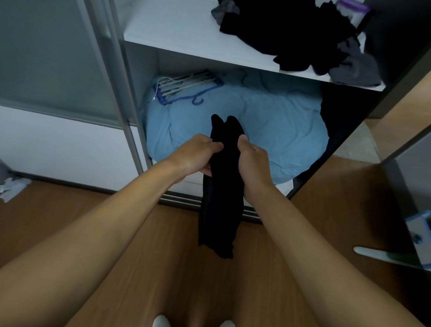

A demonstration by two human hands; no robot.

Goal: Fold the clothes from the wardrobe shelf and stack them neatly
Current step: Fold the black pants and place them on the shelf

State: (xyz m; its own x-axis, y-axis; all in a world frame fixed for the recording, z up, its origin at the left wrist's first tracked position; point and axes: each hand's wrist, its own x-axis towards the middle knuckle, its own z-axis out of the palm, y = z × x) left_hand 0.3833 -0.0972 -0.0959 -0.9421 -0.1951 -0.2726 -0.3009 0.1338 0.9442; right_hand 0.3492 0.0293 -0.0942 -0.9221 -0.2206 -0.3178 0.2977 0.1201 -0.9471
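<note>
Head view: the open wardrobe's white upper shelf (170, 25) holds a loose heap of black and grey clothes (289, 30) on its right half, some of it drooping over the front edge, with a clear plastic bag with a purple top (354, 8) behind it; the left half of the shelf is bare. The lower compartment is filled by a light blue quilt (278, 132), and a bunch of blue and white hangers (185, 85) lies on its left rear part. In front of the quilt, the left hand (199, 153) and the right hand (253, 162) each curl their fingers round one side of a long black garment (219, 217). Two rounded ends stand above the hands, and the rest hangs free over the wardrobe's bottom rail. A frosted sliding door (36, 38) stands to the left. On the brown wooden floor (145, 262) are crumpled white paper (11, 188) at far left and a pair of white shoes (161, 324) below.
</note>
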